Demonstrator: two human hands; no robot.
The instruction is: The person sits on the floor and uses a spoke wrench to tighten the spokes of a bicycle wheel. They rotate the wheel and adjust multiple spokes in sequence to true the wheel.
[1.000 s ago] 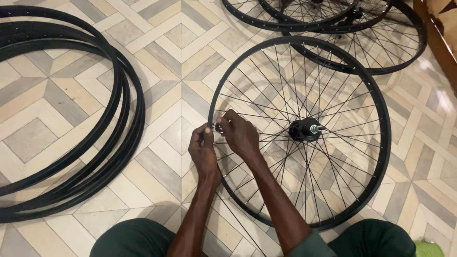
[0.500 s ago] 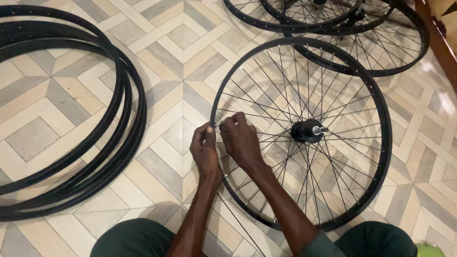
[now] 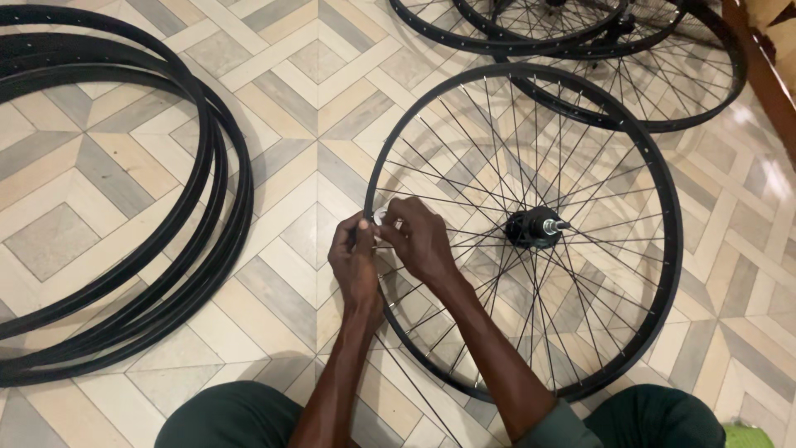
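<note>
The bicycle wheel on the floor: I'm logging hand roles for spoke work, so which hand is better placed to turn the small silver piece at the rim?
Probably the right hand: its fingertips pinch the small silver piece at the wheel rim, while the left hand grips the rim beside it.
</note>
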